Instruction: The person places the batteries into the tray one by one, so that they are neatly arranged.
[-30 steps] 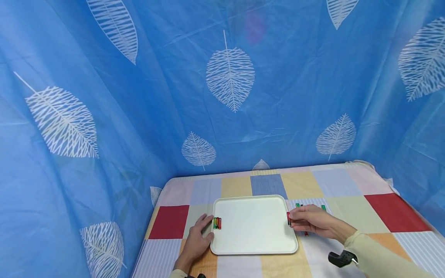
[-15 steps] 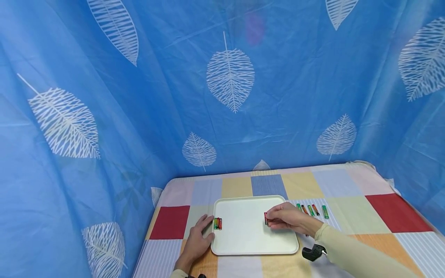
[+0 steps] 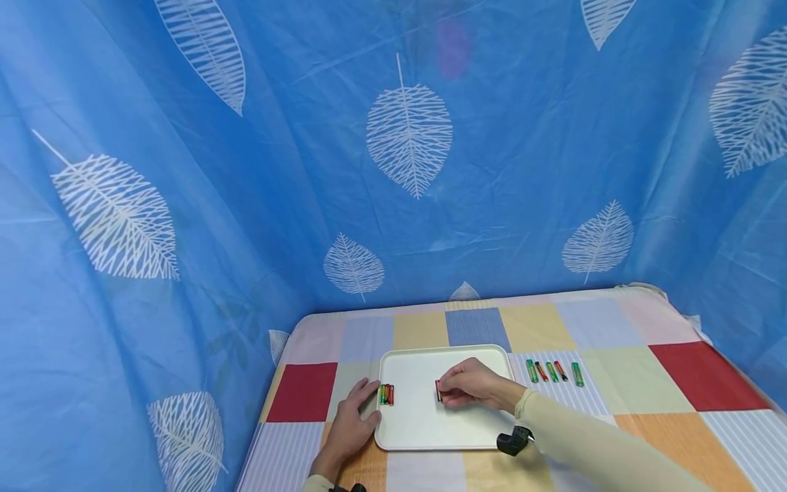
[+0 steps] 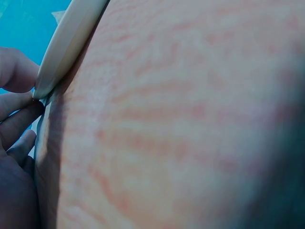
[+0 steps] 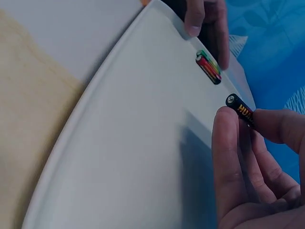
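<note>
My right hand pinches a battery between thumb and fingertips, held above the middle of a white tray. The battery has a black end with yellow lettering and a red part that shows in the head view. My left hand rests at the tray's left rim, its fingers fairly straight and spread, with thumb and index touching the edge. Just inside that rim, a small row of green and red batteries lies side by side. In the left wrist view, the left fingertips partly hide behind the rim.
Right of the tray, several green and red-black batteries lie in a spaced row on the patchwork tablecloth. A blue curtain with white leaf prints hangs behind and beside the table.
My right hand has carried the battery leftward from the tray's right rim to above its middle, uncovering the row of batteries on the cloth. The left hand stays at the left rim.
</note>
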Tool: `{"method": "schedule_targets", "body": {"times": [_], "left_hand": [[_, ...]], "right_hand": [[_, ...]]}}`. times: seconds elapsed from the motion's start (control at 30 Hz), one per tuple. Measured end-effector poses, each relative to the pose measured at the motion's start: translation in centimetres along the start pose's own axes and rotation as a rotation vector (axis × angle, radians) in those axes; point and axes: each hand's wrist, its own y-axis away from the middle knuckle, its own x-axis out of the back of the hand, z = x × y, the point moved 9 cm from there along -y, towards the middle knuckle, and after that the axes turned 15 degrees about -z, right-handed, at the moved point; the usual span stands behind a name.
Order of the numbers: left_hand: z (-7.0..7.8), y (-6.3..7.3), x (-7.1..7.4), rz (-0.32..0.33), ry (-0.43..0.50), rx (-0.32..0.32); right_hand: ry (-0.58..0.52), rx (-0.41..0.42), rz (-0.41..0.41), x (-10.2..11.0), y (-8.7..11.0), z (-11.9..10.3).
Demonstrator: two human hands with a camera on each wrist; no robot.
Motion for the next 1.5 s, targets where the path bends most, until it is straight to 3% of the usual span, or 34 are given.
{"method": "schedule_targets", "body": {"times": [0.57, 1.0, 1.5], "left_hand": [[0.2, -0.3, 0.0, -0.003, 0.015, 0.006], [0.0, -0.2, -0.3, -0.008, 0.011, 0.0], [-0.1, -0.1, -0.1, -0.006, 0.014, -0.008]], "right_hand": [[0.061, -0.005, 0.063, -4.6, -4.2, -1.1], [0.143, -0.042, 0.194, -5.7, -5.5, -1.6], [0.054, -0.054, 0.181, -6.0, -6.1, -0.9]]}}
